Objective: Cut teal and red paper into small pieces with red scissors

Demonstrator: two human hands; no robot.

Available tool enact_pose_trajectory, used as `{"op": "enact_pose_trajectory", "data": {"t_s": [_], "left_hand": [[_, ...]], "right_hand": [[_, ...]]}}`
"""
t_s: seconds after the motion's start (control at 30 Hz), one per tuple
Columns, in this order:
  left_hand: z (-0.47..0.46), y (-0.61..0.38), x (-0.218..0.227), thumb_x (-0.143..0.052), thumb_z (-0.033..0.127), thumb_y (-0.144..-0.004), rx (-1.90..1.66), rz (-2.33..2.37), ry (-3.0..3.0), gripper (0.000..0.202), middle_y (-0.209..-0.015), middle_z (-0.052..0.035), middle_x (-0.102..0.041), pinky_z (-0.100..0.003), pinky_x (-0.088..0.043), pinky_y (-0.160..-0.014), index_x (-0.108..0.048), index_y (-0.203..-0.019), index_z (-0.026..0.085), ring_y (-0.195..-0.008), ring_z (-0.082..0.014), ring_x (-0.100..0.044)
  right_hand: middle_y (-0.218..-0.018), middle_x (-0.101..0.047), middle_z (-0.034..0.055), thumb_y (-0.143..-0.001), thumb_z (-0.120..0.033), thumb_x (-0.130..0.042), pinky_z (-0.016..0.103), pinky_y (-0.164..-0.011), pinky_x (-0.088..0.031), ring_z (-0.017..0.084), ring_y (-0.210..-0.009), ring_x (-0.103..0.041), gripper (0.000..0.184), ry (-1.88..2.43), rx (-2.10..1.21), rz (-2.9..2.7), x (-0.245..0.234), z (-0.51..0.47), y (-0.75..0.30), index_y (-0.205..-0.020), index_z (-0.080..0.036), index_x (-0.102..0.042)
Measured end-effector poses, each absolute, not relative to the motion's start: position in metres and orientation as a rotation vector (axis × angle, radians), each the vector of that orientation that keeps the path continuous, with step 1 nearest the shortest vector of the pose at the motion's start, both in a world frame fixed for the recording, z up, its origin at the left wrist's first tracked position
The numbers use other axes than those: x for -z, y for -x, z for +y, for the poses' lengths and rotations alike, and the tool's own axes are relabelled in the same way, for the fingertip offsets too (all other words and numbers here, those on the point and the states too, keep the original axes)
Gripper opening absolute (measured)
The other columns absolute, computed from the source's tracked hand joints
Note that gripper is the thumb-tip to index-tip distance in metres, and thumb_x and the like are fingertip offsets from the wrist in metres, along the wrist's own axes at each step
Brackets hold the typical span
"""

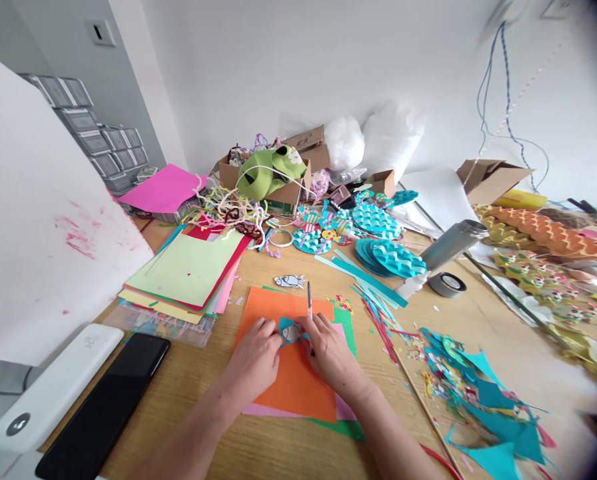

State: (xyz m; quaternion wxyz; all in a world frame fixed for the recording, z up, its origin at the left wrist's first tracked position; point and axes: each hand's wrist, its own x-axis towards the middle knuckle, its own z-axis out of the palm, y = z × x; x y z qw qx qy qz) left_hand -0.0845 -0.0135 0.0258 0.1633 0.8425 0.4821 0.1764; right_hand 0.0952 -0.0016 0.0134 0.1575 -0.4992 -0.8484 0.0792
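Observation:
A small blue paper piece [282,327] with a grey-and-white fish cutout [292,333] on it lies over an orange sheet [283,303]. At its left edge, the curled fingers of my left hand [258,357] close on the blue paper. My right hand [331,350] is on the opposite side, with a slim pen [309,300] standing up between its fingers. Those fingertips also touch the paper's right edge. Just beyond the orange sheet rests another paper fish [289,281]. Green paper [346,327] and pink paper stick out from under the orange sheet.
Coloured sheets [193,267] are stacked at left, behind a black phone [103,407] and a white power bank [53,387]. Blue scraps [498,413] and a thin stick [423,403] lie at right. A metal flask [453,243] stands near a tape roll [447,285].

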Motion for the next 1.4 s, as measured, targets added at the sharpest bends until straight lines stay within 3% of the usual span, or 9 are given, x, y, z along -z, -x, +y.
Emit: {"op": "enact_pose_trajectory", "data": {"t_s": [0.1, 0.2, 0.33, 0.53, 0.67, 0.83, 0.97, 1.4], "left_hand": [[-0.013, 0.085, -0.024, -0.045, -0.001, -0.074, -0.514, 1.371, -2.414, 0.032, -0.091, -0.0056, -0.056, -0.035, -0.043, -0.083, -0.063, -0.089, 0.021, -0.094, -0.0209, -0.051], [-0.012, 0.086, -0.021, -0.045, 0.001, -0.075, -0.513, 1.361, -2.42, 0.031, -0.091, -0.0049, -0.055, -0.034, -0.043, -0.083, -0.063, -0.09, 0.02, -0.094, -0.0202, -0.05], [-0.01, 0.086, -0.018, -0.042, 0.002, -0.077, -0.505, 1.344, -2.43, 0.029, -0.091, -0.0045, -0.054, -0.034, -0.044, -0.083, -0.063, -0.089, 0.018, -0.094, -0.0191, -0.049], [-0.01, 0.086, -0.016, -0.043, 0.001, -0.077, -0.509, 1.343, -2.425, 0.028, -0.091, -0.0044, -0.055, -0.033, -0.044, -0.082, -0.062, -0.088, 0.018, -0.093, -0.0185, -0.049], [-0.009, 0.086, -0.018, -0.045, 0.001, -0.076, -0.515, 1.355, -2.398, 0.029, -0.089, -0.0044, -0.055, -0.033, -0.044, -0.082, -0.063, -0.087, 0.019, -0.093, -0.0187, -0.05], [-0.007, 0.086, -0.018, -0.045, 0.002, -0.077, -0.534, 1.341, -2.376, 0.029, -0.09, -0.0047, -0.056, -0.032, -0.044, -0.082, -0.065, -0.088, 0.019, -0.094, -0.0188, -0.049], [-0.006, 0.087, -0.016, -0.046, 0.002, -0.075, -0.514, 1.352, -2.381, 0.028, -0.09, -0.0041, -0.055, -0.033, -0.044, -0.084, -0.065, -0.087, 0.019, -0.093, -0.0183, -0.049], [-0.007, 0.087, -0.021, -0.044, 0.002, -0.075, -0.467, 1.338, -2.4, 0.031, -0.091, -0.0045, -0.055, -0.032, -0.043, -0.086, -0.065, -0.089, 0.019, -0.094, -0.0185, -0.048]], "right_hand": [[-0.088, -0.058, 0.0066, -0.074, 0.002, -0.042, 0.029, -0.07, -0.043, 0.02, -0.082, -0.051, 0.037, 1.367, -0.307, -2.315, -0.015, -0.003, -0.095, -0.103, -0.019, -0.049], [-0.086, -0.058, 0.0062, -0.081, -0.003, -0.042, 0.03, -0.071, -0.044, 0.018, -0.081, -0.053, 0.027, 1.248, -0.179, -2.145, -0.015, -0.008, -0.098, -0.1, -0.021, -0.049], [-0.09, -0.06, 0.0068, -0.081, -0.004, -0.045, 0.038, -0.079, -0.046, 0.019, -0.088, -0.057, 0.035, 1.063, 0.108, -2.011, -0.01, -0.017, -0.106, -0.109, -0.025, -0.046], [-0.096, -0.062, 0.009, -0.084, -0.009, -0.045, 0.039, -0.08, -0.049, 0.02, -0.096, -0.06, 0.032, 1.062, 0.105, -1.985, -0.007, -0.019, -0.108, -0.111, -0.025, -0.046], [-0.088, -0.063, 0.0075, -0.084, -0.013, -0.049, 0.033, -0.075, -0.05, 0.018, -0.084, -0.061, 0.024, 1.237, -0.025, -1.762, -0.018, -0.012, -0.098, -0.106, -0.022, -0.048], [-0.077, -0.062, 0.0024, -0.081, -0.018, -0.052, 0.028, -0.066, -0.05, 0.015, -0.071, -0.061, 0.016, 1.357, -0.628, -1.626, -0.022, -0.001, -0.093, -0.097, -0.02, -0.05], [-0.079, -0.065, 0.0027, -0.077, -0.016, -0.052, 0.028, -0.065, -0.05, 0.015, -0.071, -0.063, 0.017, 1.378, -0.871, -1.655, -0.015, 0.003, -0.093, -0.094, -0.02, -0.052], [-0.082, -0.065, 0.0031, -0.079, -0.012, -0.048, 0.026, -0.066, -0.047, 0.016, -0.074, -0.062, 0.016, 1.442, -0.613, -1.846, -0.002, 0.005, -0.09, -0.091, -0.021, -0.052]]}}
